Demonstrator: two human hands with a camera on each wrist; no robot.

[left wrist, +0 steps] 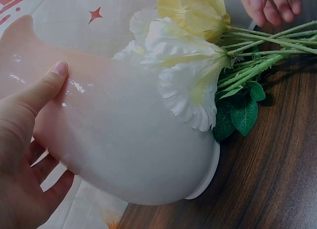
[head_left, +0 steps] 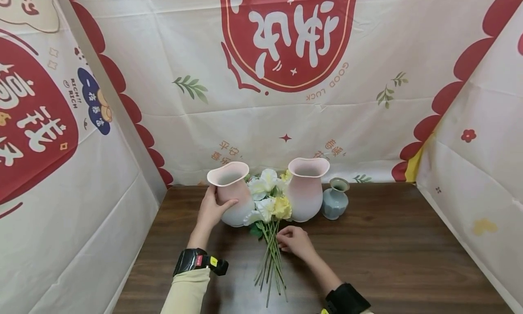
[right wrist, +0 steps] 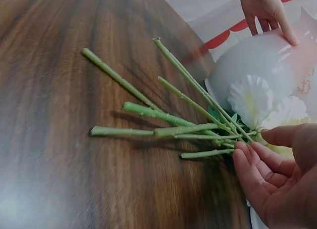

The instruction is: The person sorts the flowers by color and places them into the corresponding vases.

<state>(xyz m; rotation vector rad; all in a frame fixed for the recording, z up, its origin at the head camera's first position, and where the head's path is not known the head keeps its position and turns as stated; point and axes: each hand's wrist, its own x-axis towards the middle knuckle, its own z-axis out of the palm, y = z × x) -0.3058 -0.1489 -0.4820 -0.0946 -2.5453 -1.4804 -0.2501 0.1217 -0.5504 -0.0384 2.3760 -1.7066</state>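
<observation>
Pink vase (head_left: 231, 191) tilts in your left hand (head_left: 211, 210); right hand (head_left: 295, 241) fingers (right wrist: 257, 162) pinch the flower stems (head_left: 270, 259) on the bench (head_left: 388, 255). Lift them together, keep the vase steady.

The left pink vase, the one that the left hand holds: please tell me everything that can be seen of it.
The left pink vase is glossy and smooth, maybe ceramic or plastic. It fades from pink at the neck to white at the round belly, with a wavy flared mouth and a low foot ring. It is tilted, its foot lifted off the wooden table on one side. The left hand holds its neck, thumb across the front. Flower heads press against its side.
</observation>
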